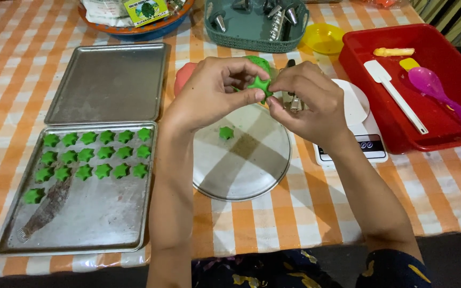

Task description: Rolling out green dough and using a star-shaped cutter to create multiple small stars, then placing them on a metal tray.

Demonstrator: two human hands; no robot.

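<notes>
While left hand [209, 90] and right hand [308, 98] pinch star dough [260, 84] | lump behind mostly hidden

You are looking down at a table [316, 213] covered by a glossy cloth checked in orange, white and pale grey, which fills almost the whole view beyond the fingers and to both sides of them. Even, soft light falls on it, with faint reflections on the cloth. Far right of the fingers, at the top corner, a striped surface [444, 10] shows past the table's edge. Nearer you than the fingers, below the table's front edge, lies a dark floor [454, 256] in shadow.
</notes>
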